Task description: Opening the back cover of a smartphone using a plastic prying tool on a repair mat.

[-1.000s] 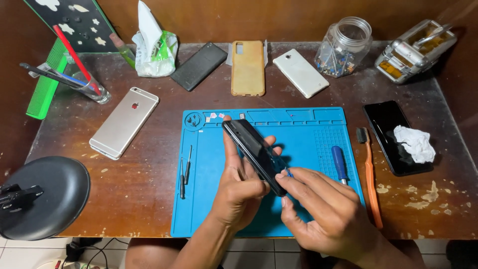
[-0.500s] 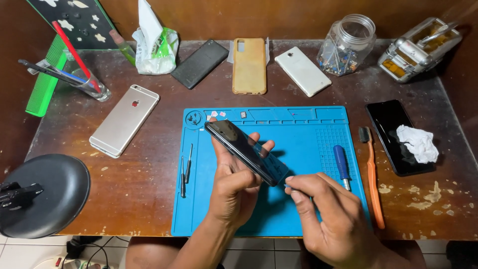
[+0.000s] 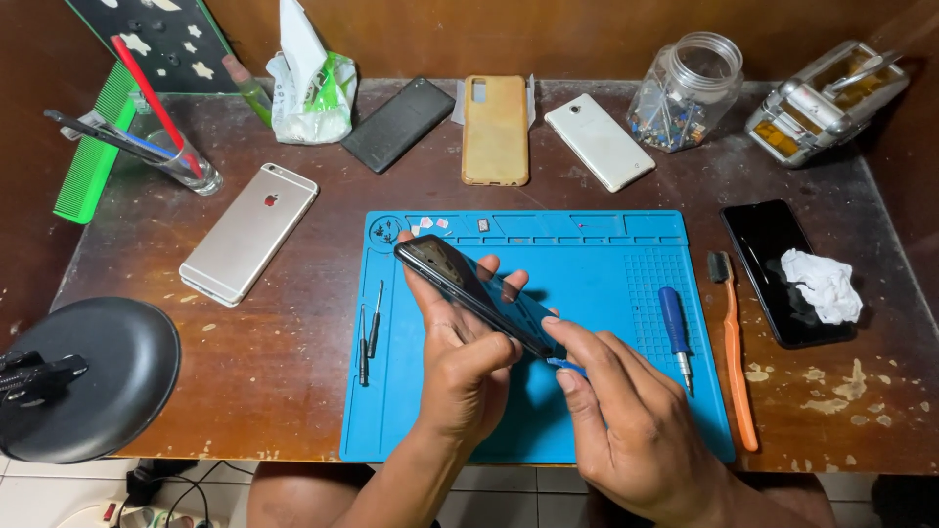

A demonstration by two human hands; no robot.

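Observation:
My left hand (image 3: 468, 364) grips a black phone (image 3: 460, 286) on edge above the blue work mat (image 3: 597, 284), tilted from upper left to lower right. My right hand (image 3: 626, 420) pinches a small blue pry pick (image 3: 567, 367) against the phone's lower right end. Both hands hover over the mat's front half. Two thin screwdrivers (image 3: 370, 330) lie on the mat's left side, and a blue-handled screwdriver (image 3: 675, 332) lies to the right of my right hand.
An orange toothbrush (image 3: 734, 367), a black phone with a crumpled tissue (image 3: 822, 284), a silver phone (image 3: 249, 233), three more phones at the back, a glass jar (image 3: 690, 93), a metal box (image 3: 822, 98), a tool cup (image 3: 181, 156) and a black round lamp base (image 3: 83, 376).
My left hand tilted the phone flatter and shifted it left. My right hand moved up to the phone's lower end with the blue pick.

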